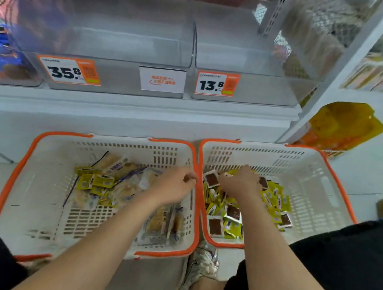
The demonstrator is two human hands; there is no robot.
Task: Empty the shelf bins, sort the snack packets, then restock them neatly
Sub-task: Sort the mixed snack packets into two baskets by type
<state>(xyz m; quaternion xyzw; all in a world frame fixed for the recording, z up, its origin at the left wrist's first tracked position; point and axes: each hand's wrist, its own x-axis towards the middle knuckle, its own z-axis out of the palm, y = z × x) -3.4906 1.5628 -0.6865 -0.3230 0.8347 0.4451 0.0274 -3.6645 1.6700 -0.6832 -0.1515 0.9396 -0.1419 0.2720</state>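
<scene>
Two white baskets with orange rims stand side by side on the floor. The left basket (42, 177) holds yellow packets (103, 180) mixed with pale long packets (125, 190). The right basket (311, 179) holds a heap of small yellow packets (274, 197) and brown-windowed packets (215, 226). My left hand (175, 185) hangs over the left basket's right side with fingers curled; what it holds is hidden. My right hand (240, 182) rests palm down on the heap in the right basket. Above, two clear shelf bins, the left bin (102, 42) and the right bin (241, 56), stand empty.
Price tags 35.8 (69, 71) and 13.8 (216, 84) sit on the bin fronts. A bin of blue packets (0, 33) is at far left. Yellow bags (342, 126) lie on the low shelf at right. My shoe (202, 262) is between the baskets.
</scene>
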